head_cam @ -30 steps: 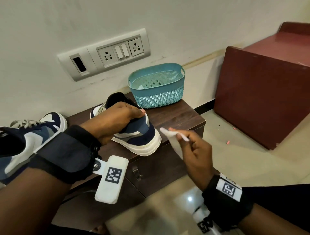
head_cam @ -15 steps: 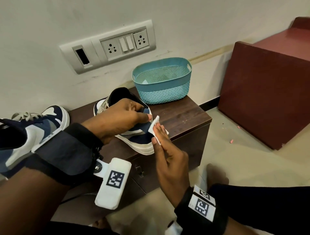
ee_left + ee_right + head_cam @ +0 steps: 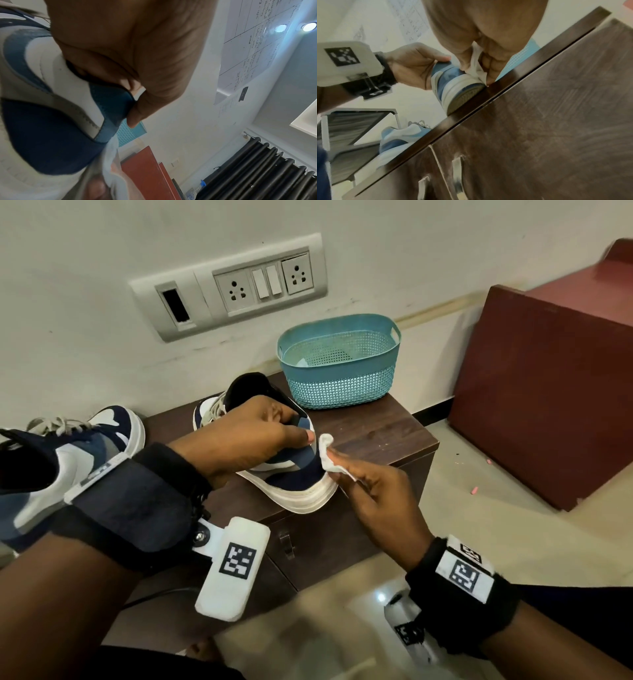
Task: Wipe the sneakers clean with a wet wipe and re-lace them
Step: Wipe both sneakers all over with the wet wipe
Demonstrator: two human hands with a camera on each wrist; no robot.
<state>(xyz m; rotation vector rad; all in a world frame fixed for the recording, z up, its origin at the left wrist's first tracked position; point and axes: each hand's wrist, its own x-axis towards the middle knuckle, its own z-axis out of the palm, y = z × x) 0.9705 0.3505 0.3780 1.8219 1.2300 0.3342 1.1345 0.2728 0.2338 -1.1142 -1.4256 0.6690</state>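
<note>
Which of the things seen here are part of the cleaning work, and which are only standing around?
Part of the job:
- sneaker, gripped at the heel by the left hand
- wet wipe, pinched in the right hand
- second sneaker, waiting at the left

Just lying about:
- teal basket
- socket panel
- red cabinet

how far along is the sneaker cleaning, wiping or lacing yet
Wiping, early on. The left hand grips the heel collar of the sneaker on the cabinet, while the right hand presses the wet wipe against its heel. The second sneaker sits untouched at left, laces in. Left: the rest of this shoe, the other one, and any re-lacing.
</note>
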